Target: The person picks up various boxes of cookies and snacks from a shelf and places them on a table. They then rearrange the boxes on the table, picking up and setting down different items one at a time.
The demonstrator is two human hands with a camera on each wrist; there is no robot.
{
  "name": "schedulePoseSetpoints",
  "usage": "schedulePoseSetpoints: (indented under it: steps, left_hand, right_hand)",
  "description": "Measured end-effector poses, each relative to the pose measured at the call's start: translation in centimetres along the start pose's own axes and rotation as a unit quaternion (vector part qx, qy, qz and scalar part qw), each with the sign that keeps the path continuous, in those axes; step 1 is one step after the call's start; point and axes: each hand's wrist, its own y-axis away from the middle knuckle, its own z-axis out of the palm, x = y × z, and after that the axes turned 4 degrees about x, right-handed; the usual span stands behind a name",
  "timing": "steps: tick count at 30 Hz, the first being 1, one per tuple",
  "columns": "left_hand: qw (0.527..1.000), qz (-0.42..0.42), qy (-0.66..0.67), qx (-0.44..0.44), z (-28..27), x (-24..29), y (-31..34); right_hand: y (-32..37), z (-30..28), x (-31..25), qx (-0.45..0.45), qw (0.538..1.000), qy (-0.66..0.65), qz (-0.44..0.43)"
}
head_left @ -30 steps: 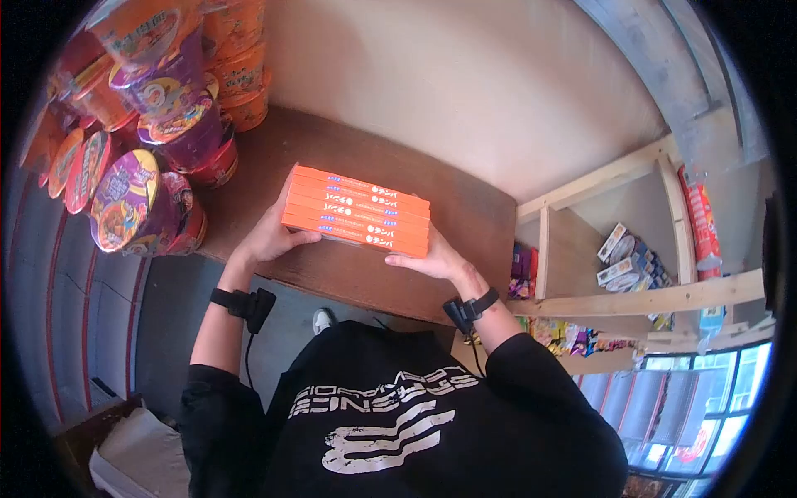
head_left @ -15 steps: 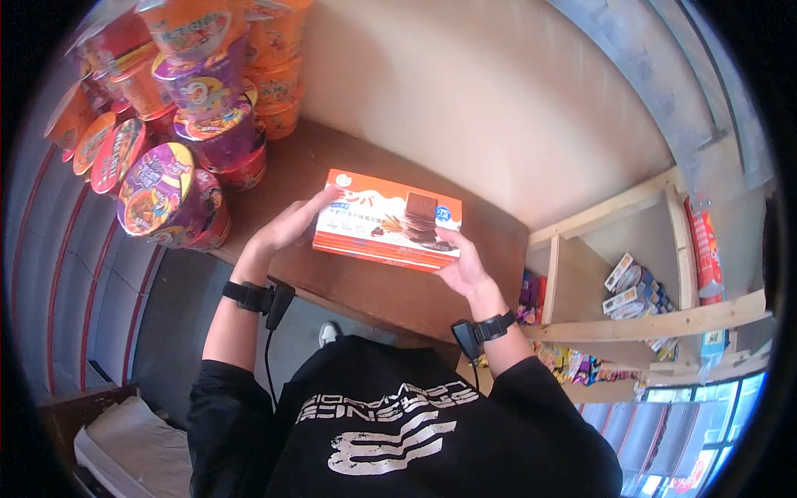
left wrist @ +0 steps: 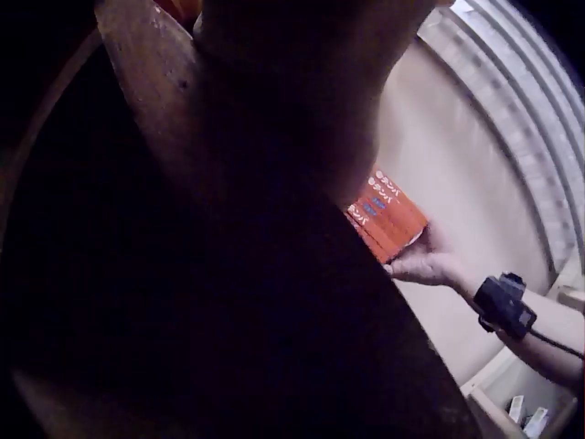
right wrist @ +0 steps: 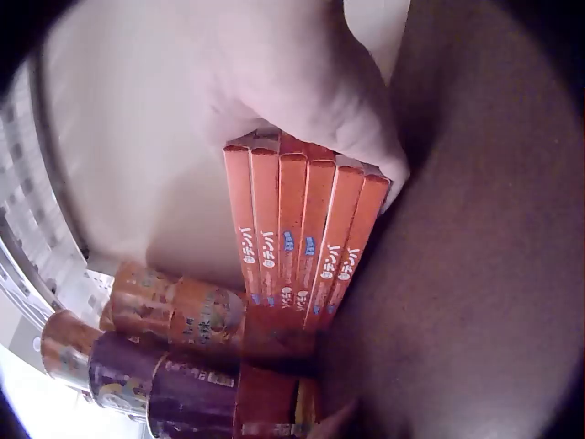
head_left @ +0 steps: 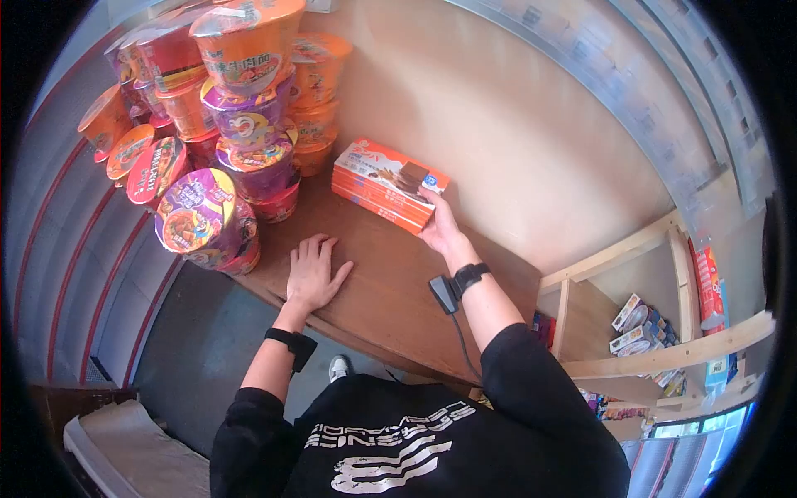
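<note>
A stack of several flat orange boxes (head_left: 386, 187) is at the back of the brown wooden surface, by the wall, right of the noodle cups. My right hand (head_left: 442, 226) grips the stack's right end, thumb low and fingers over the top. In the right wrist view that hand (right wrist: 311, 91) wraps the near end of the boxes (right wrist: 292, 229). My left hand (head_left: 315, 274) rests on the wood nearer the front edge, fingers spread, holding nothing and apart from the boxes. The left wrist view is largely dark, with the boxes (left wrist: 388, 215) beyond my left arm.
Stacked orange, purple and red noodle cups (head_left: 249, 116) stand at the left end of the surface (head_left: 390, 307). A pale wall (head_left: 498, 124) rises behind. At the right is a wooden-framed shelf (head_left: 664, 357) with small packages (head_left: 643, 328). Floor shows below the front edge.
The box stack has moved away from the body, back toward the wall and beside the cups. My left hand has let go of it and come down on the wood; my right hand still holds it.
</note>
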Motion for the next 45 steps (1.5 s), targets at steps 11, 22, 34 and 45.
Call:
schedulePoseSetpoints:
  steps: [11,22,34,45]
  left_hand:
    - [1.000,-0.004,-0.018,-0.023,0.3,0.2,0.2]
    - [0.999,-0.006,-0.033,-0.023,0.2,1.3,-0.2]
    - [0.626,-0.296,0.720,-0.048,3.6,7.4,-6.1]
    - [0.564,-0.265,0.752,-0.216,9.7,7.3,-16.9]
  right_hand:
    - [1.6,2.9,2.3,0.119,0.972,0.140,-0.147]
    - [0.7,1.9,3.6,-0.020,0.974,0.171,-0.147]
    - [25.4,-14.8,5.1,-0.107,0.961,0.255,-0.001]
    - [44.2,-21.6,8.2,-0.017,0.972,0.192,-0.132]
